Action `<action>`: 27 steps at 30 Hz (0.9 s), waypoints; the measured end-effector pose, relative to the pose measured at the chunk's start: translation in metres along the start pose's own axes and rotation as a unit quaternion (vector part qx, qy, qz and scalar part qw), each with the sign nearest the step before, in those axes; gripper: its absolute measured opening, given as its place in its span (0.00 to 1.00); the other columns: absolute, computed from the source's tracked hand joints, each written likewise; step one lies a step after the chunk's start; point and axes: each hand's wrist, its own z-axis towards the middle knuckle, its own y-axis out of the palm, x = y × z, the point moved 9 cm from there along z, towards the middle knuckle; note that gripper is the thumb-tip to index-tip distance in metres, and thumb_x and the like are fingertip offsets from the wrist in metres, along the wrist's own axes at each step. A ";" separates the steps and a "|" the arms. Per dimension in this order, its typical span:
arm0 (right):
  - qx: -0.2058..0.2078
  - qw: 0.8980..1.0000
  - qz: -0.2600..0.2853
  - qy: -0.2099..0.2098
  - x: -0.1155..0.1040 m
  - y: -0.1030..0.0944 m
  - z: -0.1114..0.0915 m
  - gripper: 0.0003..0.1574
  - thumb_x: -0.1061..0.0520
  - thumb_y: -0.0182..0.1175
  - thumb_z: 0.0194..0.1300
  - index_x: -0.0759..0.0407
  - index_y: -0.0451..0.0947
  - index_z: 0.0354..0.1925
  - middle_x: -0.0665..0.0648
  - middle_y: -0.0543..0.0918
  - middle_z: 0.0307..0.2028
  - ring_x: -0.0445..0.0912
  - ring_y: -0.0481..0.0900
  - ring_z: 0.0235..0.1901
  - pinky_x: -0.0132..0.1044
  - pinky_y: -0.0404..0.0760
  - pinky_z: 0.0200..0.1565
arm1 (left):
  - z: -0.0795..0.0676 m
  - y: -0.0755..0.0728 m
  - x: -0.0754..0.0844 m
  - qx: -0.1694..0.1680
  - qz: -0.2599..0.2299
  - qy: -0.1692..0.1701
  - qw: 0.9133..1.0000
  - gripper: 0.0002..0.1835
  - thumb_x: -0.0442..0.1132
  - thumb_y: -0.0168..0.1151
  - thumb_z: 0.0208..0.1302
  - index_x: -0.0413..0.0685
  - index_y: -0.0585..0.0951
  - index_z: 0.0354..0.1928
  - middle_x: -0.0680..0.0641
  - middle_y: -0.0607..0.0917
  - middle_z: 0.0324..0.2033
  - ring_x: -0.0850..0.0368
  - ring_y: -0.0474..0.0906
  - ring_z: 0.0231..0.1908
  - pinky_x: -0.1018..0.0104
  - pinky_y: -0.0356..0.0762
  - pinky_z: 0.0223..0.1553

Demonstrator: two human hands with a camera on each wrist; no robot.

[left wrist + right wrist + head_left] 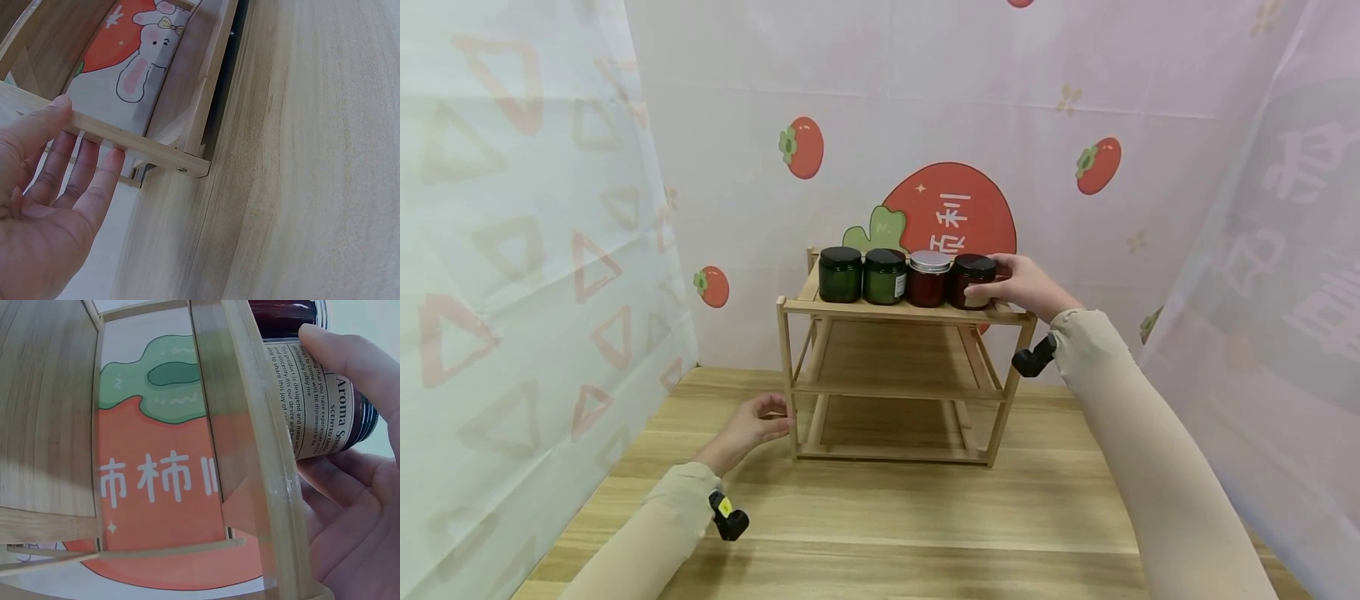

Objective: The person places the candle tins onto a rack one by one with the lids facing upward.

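Note:
A wooden shelf rack (895,310) with several levels stands on the table. My left hand (758,425) is at its front left post (147,145), thumb on one side and fingertips on the other, gripping it low down. On the top shelf, my right hand (1026,285) holds a dark red scented candle jar (973,279) with a black lid, at the right end of a row. In the right wrist view the thumb lies against its printed label (315,403). Beside it stand a red jar (928,283) with a silver lid and two green jars (884,279) (840,277) with black lids.
A wood-grain table (880,533) extends in front of the rack. Printed curtains hang at the back (737,167), left (542,250) and right (1262,292). The lower shelves (898,358) hold no jars.

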 end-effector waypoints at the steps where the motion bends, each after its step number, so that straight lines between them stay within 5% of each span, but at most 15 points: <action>1: -0.003 1.000 -0.002 -0.002 -0.001 0.001 -0.001 0.40 0.43 0.69 0.58 0.60 0.68 0.61 0.60 0.77 0.51 0.50 0.73 0.46 0.43 0.74 0.50 | 0.000 0.000 0.000 0.001 0.000 0.000 1.000 0.23 0.32 0.64 0.63 0.31 0.68 0.56 0.43 0.77 0.47 0.57 0.79 0.45 0.64 0.82 0.52; 8: -0.016 1.000 0.018 -0.003 -0.002 -0.004 -0.008 0.50 0.45 0.68 0.60 0.53 0.56 0.73 0.62 0.69 0.63 0.55 0.67 0.62 0.58 0.66 0.65 | 0.000 0.000 -0.001 0.002 -0.001 0.002 1.000 0.22 0.31 0.63 0.63 0.31 0.68 0.56 0.44 0.77 0.46 0.58 0.79 0.44 0.65 0.82 0.51; 13: 0.005 0.999 0.031 -0.020 0.001 -0.015 -0.014 0.49 0.45 0.66 0.62 0.51 0.54 0.74 0.60 0.63 0.70 0.56 0.62 0.68 0.60 0.61 0.69 | 0.000 0.000 -0.001 0.000 -0.001 0.002 1.000 0.23 0.32 0.63 0.63 0.31 0.68 0.56 0.44 0.77 0.47 0.56 0.79 0.45 0.65 0.82 0.51; 23: 0.062 0.995 0.064 -0.054 0.012 -0.024 -0.039 0.40 0.46 0.65 0.64 0.51 0.62 0.69 0.59 0.70 0.65 0.52 0.69 0.65 0.52 0.69 0.66 | 0.001 -0.001 -0.003 0.002 -0.007 0.002 1.000 0.22 0.32 0.63 0.63 0.32 0.68 0.56 0.45 0.77 0.47 0.57 0.79 0.45 0.67 0.82 0.50; 27: 0.090 0.993 0.062 -0.055 0.021 -0.028 -0.050 0.38 0.46 0.64 0.64 0.50 0.63 0.68 0.57 0.73 0.63 0.47 0.73 0.62 0.38 0.74 0.61 | 0.001 0.001 -0.001 -0.016 -0.015 0.028 0.999 0.21 0.33 0.64 0.63 0.34 0.70 0.54 0.46 0.77 0.45 0.56 0.80 0.45 0.68 0.83 0.48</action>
